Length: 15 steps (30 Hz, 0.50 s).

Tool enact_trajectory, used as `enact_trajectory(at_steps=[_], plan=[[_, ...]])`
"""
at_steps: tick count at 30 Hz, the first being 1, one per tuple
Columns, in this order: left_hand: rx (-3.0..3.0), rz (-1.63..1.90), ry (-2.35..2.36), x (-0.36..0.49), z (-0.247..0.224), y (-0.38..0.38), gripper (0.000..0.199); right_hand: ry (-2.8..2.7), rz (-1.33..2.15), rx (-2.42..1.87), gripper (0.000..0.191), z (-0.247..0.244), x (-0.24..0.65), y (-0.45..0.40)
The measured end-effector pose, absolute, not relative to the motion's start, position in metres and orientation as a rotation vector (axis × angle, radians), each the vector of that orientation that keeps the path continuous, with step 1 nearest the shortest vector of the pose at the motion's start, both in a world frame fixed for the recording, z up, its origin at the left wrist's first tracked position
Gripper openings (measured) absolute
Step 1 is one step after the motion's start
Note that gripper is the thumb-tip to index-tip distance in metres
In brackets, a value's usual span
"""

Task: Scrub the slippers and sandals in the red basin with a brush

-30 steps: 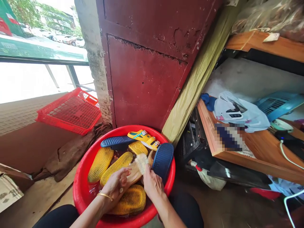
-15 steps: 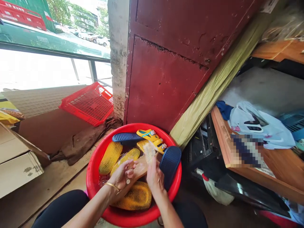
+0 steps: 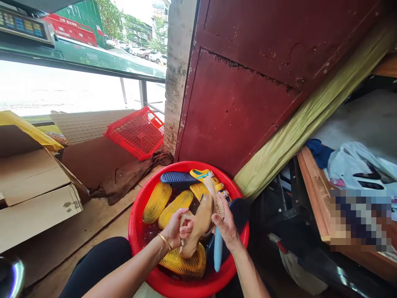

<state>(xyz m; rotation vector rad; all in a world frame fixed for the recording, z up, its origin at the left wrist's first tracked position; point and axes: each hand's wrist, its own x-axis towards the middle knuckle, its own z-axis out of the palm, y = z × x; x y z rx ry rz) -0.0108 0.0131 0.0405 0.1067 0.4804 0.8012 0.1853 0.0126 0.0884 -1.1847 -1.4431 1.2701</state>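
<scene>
Red plastic makes up the round tub (image 3: 133,225), and over it both bare hands are busy with one tan sandal (image 3: 203,217). The left hand (image 3: 177,230) has its grip closed around the sandal's side, fingers curled at a pale strap, so that the sandal is held tilted above the other footwear. The right hand (image 3: 228,225) is wrapped round a brush, its blue handle (image 3: 218,251) pointing down and its pale bristles (image 3: 217,198) up beside the sandal's toe end (whether they touch it, I cannot tell from this angle).

Judging by how things lie, the brushing of this sandal is under way and not finished, since sandal and brush are both in hand. Around it in the tub sit several yellow slippers, among them one patterned sole at the left (image 3: 157,203), another just beside it (image 3: 175,209) and one nearest the person (image 3: 184,261). A blue slipper (image 3: 179,178) lies by the far rim, touching or nearly touching a decorated yellow slipper (image 3: 198,174), and a darker blue one (image 3: 241,211) leans at the right. What looks like water (image 3: 149,234) shows between them. None of these is held, and nothing visible tells which have already been brushed; probably some are left to do. Behind the tub, a red crate (image 3: 136,132) stands tilted near the door (image 3: 232,116).
</scene>
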Motion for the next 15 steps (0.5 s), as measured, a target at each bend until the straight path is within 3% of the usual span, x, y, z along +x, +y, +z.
enact_trajectory(at_steps=[4, 7, 11, 15], plan=[[0.157, 0.805, 0.593, -0.006, 0.04, 0.014, 0.038, -1.575, 1.091, -1.135, 0.117, 0.098, 0.175, 0.008], [0.382, 0.909, 0.735, -0.016, 0.055, 0.017, 0.034, -1.414, 1.192, -1.18, 0.113, 0.09, 0.176, 0.007], [0.846, 1.099, 1.028, -0.035, 0.07, 0.023, 0.043, -1.214, 1.389, -1.178, 0.098, 0.081, 0.189, 0.01], [1.188, 1.131, 1.385, -0.044, 0.064, 0.034, 0.04, -1.115, 1.376, -1.351, 0.083, 0.067, 0.193, 0.013]])
